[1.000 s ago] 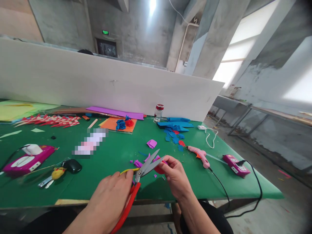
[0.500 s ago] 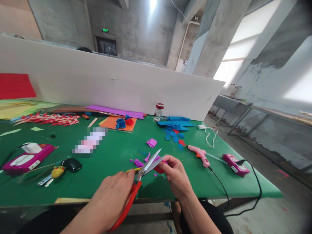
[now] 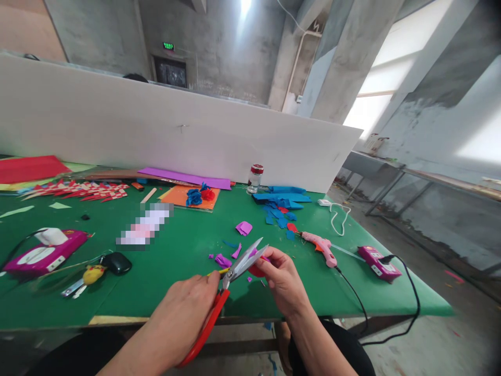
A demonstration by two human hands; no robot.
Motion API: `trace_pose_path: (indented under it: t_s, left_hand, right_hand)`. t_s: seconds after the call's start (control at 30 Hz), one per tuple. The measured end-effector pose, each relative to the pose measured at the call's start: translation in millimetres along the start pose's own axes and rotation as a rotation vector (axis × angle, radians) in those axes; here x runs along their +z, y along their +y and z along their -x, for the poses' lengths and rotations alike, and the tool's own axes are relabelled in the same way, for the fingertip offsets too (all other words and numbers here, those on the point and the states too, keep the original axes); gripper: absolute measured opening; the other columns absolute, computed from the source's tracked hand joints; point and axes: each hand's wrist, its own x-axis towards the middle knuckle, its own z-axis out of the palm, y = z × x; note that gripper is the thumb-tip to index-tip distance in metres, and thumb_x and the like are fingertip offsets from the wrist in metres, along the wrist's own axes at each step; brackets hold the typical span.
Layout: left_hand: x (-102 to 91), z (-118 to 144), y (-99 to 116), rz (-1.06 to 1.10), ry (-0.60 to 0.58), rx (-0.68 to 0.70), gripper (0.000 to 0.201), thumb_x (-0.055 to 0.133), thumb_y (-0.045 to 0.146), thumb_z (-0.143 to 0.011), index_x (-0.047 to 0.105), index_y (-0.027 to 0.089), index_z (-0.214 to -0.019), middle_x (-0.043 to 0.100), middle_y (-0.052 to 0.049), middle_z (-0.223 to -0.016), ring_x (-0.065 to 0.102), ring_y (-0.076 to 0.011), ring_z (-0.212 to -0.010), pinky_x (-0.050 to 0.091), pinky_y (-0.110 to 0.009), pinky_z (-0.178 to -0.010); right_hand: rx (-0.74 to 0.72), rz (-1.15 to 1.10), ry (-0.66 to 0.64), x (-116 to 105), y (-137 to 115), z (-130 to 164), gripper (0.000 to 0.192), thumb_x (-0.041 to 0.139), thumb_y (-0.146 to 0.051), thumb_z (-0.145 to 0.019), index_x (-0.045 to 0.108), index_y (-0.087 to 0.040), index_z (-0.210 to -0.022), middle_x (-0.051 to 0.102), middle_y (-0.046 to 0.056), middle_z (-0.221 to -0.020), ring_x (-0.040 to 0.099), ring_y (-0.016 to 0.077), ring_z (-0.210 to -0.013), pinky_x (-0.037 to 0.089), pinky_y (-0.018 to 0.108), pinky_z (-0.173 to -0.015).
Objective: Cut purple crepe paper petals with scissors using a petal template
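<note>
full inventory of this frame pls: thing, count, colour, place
scissors: 1, red handles, in left hand, blades slightly parted
paper piece: 1, red, pinched in right hand at the blades
purple scraps: several, table near blades
glue gun: 1, pink, right of hands
jar: 1, clear, red lid, by white board
blue paper: pile, right of jar
paper flowers: blue and red, on orange sheet
purple sheet: 1, along board
keys: 1 bunch, yellow charm, left
table: 1, green top
left hand: grips scissors
right hand: holds paper piece
</note>
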Motion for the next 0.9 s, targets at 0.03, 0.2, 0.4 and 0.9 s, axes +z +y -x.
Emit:
trace_pose_path:
  t_s: [0.03,0.2,0.4,0.9]
  left_hand:
    - [1.2,0,0,0.002,0.009,0.006,0.036,0.037,0.004,-0.078,0.049,0.017,-0.108,0.067,-0.010,-0.089,0.065,-0.0296,-0.081,0.049,-0.042,-0.070]
    - [7.2,-1,-3,0.013,0.034,0.018,0.031,0.036,0.004,-0.079,0.050,0.018,-0.103,0.067,-0.009,-0.085,0.065,-0.0283,-0.078,0.049,-0.040,-0.068]
    - [4.2,-1,-1,0.026,0.053,-0.008,0.023,0.033,0.008,-0.085,0.050,0.019,-0.095,0.068,-0.009,-0.079,0.066,-0.0263,-0.072,0.044,-0.035,-0.062]
    - [-7.8,8,-7,0.048,0.089,-0.076,0.027,0.033,0.016,-0.090,0.054,0.019,-0.107,0.064,-0.010,-0.092,0.061,-0.0273,-0.084,0.044,-0.039,-0.072]
  right_hand:
    - [0.003,0.000,0.003,0,-1,0,0.025,0.087,-0.032,-0.062,0.067,-0.018,-0.064,0.067,-0.001,-0.061,0.062,0.0107,-0.058,0.045,0.019,-0.054]
    - [0.003,-0.006,0.008,1,-3,1,0.024,0.087,-0.031,-0.061,0.066,-0.017,-0.063,0.067,-0.001,-0.061,0.059,0.0095,-0.056,0.043,0.018,-0.053]
    - [-0.007,0.004,0.013,-2,-3,-1,0.022,0.087,-0.030,-0.060,0.068,-0.018,-0.064,0.067,-0.001,-0.061,0.058,0.0096,-0.056,0.044,0.019,-0.054]
    - [-0.009,-0.003,0.026,-5,4,-4,0.023,0.086,-0.030,-0.063,0.067,-0.017,-0.066,0.069,-0.001,-0.065,0.060,0.0098,-0.059,0.045,0.019,-0.056]
